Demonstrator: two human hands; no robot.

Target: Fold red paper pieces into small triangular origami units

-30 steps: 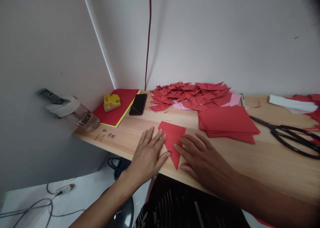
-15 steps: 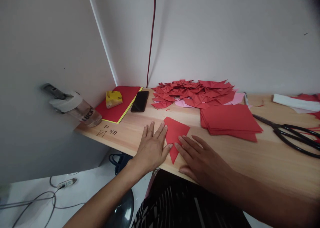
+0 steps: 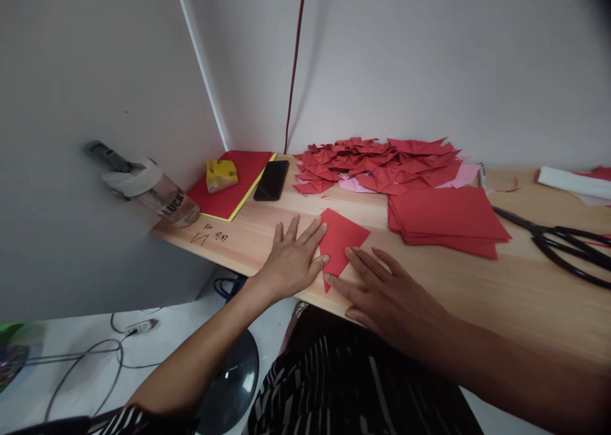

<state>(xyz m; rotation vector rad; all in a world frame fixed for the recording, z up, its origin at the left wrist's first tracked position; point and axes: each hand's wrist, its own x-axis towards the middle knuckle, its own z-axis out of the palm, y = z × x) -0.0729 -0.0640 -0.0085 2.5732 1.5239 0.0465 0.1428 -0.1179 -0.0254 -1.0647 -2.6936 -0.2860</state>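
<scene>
A folded red paper (image 3: 341,234) lies flat on the wooden table near its front edge, its narrow tip pointing toward me. My left hand (image 3: 296,257) rests along its left side, fingers spread, with the fingertips and thumb on the paper's edge. My right hand (image 3: 386,285) lies at its lower right, fingers stretched out and apart, one fingertip touching close to the tip. Right of it sits a stack of red paper sheets (image 3: 449,215). Behind is a heap of folded red paper pieces (image 3: 377,165), with pink paper partly showing underneath.
Black scissors (image 3: 554,234) lie at the right, beyond the stack. On the left are a dark phone (image 3: 272,180), a yellow packet (image 3: 221,175) on red and yellow sheets, and a clear bottle (image 3: 167,196) marked LUCKY. Cables (image 3: 114,359) run over the floor.
My right fingers have shifted down along the paper's right edge toward its tip. My left hand keeps its place on the paper. The whole view has tilted slightly downward.
</scene>
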